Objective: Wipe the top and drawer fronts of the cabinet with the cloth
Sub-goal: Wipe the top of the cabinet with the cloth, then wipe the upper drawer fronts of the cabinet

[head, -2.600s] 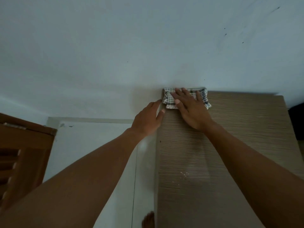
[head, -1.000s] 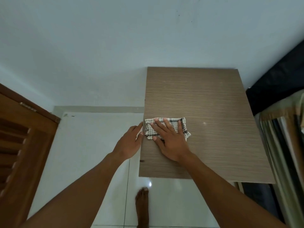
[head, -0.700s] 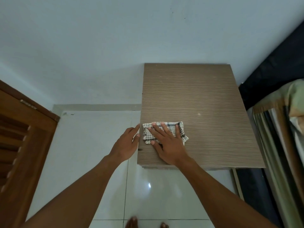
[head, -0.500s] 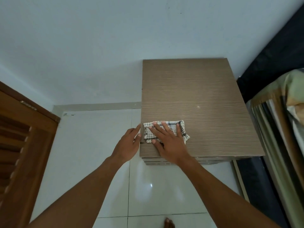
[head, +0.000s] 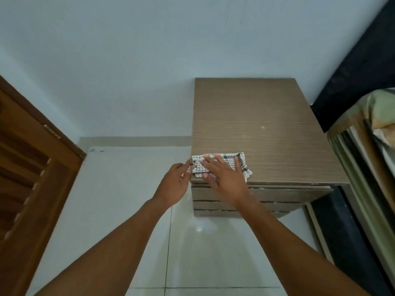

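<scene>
A wood-grain cabinet (head: 263,116) stands against the white wall, its drawer fronts (head: 284,194) showing below the top's front edge. A folded white cloth with dark checks (head: 240,162) lies at the front left corner of the top. My right hand (head: 224,178) presses flat on the cloth with fingers spread, its palm reaching past the front edge. My left hand (head: 174,184) rests against the cabinet's left side at that corner, fingers together, holding nothing.
A brown louvred wooden door (head: 27,178) stands at the left. A bed with a green striped cover (head: 372,146) and a dark headboard (head: 359,67) sits close on the cabinet's right. White floor tiles (head: 128,210) lie in front and to the left.
My right hand has dragged the cloth from the back left corner along the left edge to the front corner. The view has pulled back, so the drawer fronts now show.
</scene>
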